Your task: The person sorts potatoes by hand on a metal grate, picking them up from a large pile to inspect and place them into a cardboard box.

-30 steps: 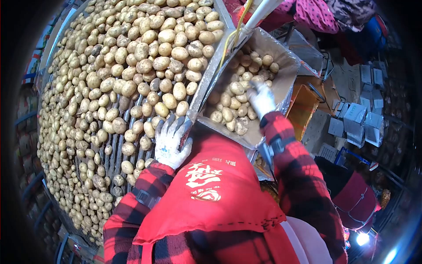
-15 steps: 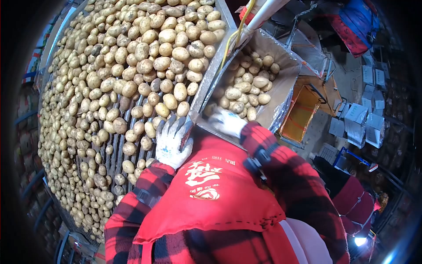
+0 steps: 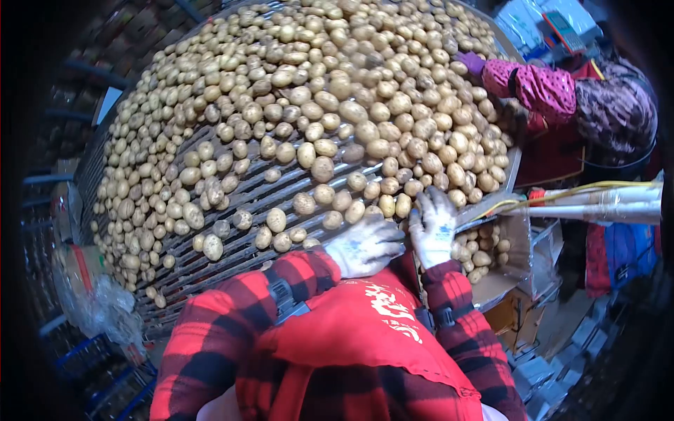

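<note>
Many pale, soil-marked potatoes lie on a slatted sorting rack in front of me. My left hand, in a white glove with grey fingers, is at the rack's near edge. Its fingers reach to the right, slightly bent, just below several potatoes; their undersides are hidden. Close on its right, my right hand wears the same kind of glove. Its fingers stretch forward and apart against potatoes at the rack's near-right corner, beside the lined box. Neither hand visibly holds a potato.
Across the rack, at right, a co-worker's purple-gloved hand touches potatoes. White pipes with a yellow cable jut in from the right. Potatoes also lie inside the lined box. A carton with plastic wrap stands at left.
My view has swung left, showing more of the rack and a co-worker. My right hand has moved from the box to the potatoes at the rack's corner. My left hand now points right.
</note>
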Available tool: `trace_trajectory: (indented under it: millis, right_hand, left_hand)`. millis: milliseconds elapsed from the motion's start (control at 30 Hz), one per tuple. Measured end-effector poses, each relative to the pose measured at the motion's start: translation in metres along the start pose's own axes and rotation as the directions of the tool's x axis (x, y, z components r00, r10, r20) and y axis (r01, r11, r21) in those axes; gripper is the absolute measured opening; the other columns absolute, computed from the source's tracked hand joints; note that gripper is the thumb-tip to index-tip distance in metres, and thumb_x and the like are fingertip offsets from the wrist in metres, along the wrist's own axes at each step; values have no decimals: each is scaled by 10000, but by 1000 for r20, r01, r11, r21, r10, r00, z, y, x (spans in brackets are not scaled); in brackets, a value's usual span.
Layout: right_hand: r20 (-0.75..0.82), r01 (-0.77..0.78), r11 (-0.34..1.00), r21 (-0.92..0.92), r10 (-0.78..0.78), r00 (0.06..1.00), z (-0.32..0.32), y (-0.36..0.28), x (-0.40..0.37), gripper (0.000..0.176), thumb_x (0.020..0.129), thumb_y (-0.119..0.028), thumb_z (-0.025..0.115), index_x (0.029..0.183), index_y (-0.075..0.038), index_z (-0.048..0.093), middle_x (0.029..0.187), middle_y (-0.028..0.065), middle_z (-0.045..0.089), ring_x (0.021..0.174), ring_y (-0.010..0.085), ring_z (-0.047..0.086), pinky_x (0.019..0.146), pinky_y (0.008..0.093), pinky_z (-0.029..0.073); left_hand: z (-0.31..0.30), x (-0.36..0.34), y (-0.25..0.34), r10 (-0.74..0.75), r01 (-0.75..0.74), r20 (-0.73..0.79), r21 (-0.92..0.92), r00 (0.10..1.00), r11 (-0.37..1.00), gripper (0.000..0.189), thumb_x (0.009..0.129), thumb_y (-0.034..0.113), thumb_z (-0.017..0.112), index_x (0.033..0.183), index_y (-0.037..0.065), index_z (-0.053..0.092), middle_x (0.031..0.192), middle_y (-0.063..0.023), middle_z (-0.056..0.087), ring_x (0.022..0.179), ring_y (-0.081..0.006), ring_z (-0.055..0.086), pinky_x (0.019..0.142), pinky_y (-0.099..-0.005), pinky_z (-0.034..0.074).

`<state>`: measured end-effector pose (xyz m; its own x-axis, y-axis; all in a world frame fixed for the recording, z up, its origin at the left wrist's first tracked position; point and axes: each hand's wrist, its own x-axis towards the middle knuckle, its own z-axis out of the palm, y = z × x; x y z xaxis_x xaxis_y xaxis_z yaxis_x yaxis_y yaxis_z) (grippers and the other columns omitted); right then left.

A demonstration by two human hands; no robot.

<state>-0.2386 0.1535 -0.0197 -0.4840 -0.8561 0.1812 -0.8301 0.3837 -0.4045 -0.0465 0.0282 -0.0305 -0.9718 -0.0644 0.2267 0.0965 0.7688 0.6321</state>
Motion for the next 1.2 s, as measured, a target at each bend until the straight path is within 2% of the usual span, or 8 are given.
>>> trace_trajectory:
  millis: [167, 267, 467, 567, 600, 700, 767, 1200]
  right_hand:
    - [61, 29, 1000, 2, -29, 998, 23, -7, -11, 582, 881, -203, 743, 1436, -101, 599, 1530, 215, 513, 1410, 432, 474, 1197, 592, 354]
    - [59, 12, 999, -45, -10, 998, 25, -12, -9, 579, 897, -227, 715, 1449, -99, 596, 1556, 217, 504, 1428, 423, 472, 1204, 591, 345]
    - [73, 8, 995, -99, -1, 997, 21, -17, -3, 542, 911, -234, 692, 1427, -91, 612, 1548, 226, 516, 1409, 425, 495, 1194, 594, 360]
    - [50, 0, 997, -74, 4, 999, 22, -21, 1, 537, 878, -200, 711, 1395, -88, 619, 1528, 225, 524, 1396, 426, 502, 1169, 601, 380]
    - [48, 3, 997, -71, 1, 999, 22, -20, 2, 541, 867, -193, 716, 1390, -89, 620, 1527, 224, 522, 1395, 426, 502, 1164, 604, 383]
    - [138, -27, 992, -124, 44, 990, 18, -20, 2, 585, 875, -193, 706, 1445, -99, 613, 1546, 231, 509, 1399, 434, 494, 1178, 601, 369]
    - [111, -20, 993, -119, 33, 993, 20, -21, 2, 548, 873, -201, 699, 1407, -97, 634, 1517, 225, 530, 1387, 422, 503, 1170, 604, 373]
    - [16, 201, 977, -72, -200, 980, 25, -44, 52, 658, 839, -253, 763, 1469, -158, 599, 1532, 271, 466, 1419, 470, 448, 1175, 651, 347]
  left_hand:
    - [-114, -61, -70, -301, 437, -514, 165, 803, 884, 439, 847, 188, 740, 1263, 60, 687, 1280, -197, 685, 1205, -430, 644, 1100, -540, 479]
    - [-183, -107, -115, -679, 712, -645, -287, 351, 640, 596, 1068, 356, 625, 1537, 11, 495, 1531, -209, 562, 1445, -341, 518, 1240, -448, 376]
    - [-270, -97, -255, -486, 720, -631, 172, 605, 672, 623, 1033, 390, 648, 1566, 102, 501, 1514, -210, 589, 1406, -387, 546, 1212, -462, 397]
    - [-281, -3, -266, -815, 850, -258, 64, 519, 522, 691, 1082, 572, 460, 1656, 191, 404, 1666, -201, 445, 1550, -395, 399, 1281, -486, 304]
    - [-260, 15, -300, -801, 812, -224, 357, 555, 462, 729, 1054, 637, 463, 1671, 257, 375, 1739, -175, 325, 1600, -394, 309, 1294, -559, 251]
    - [-266, 62, -363, -852, 796, -75, 408, 518, 448, 756, 1039, 684, 443, 1679, 293, 346, 1791, -153, 177, 1630, -389, 230, 1299, -611, 196]
    - [-262, 72, -348, -889, 860, -174, 385, 423, 334, 738, 1033, 678, 454, 1667, 310, 363, 1781, -147, 212, 1615, -406, 263, 1298, -600, 211]
    - [-103, -2, -67, -498, 484, -69, 381, 864, 788, 570, 852, 480, 750, 1373, 260, 679, 1544, -75, 536, 1406, -441, 432, 1225, -747, 193]
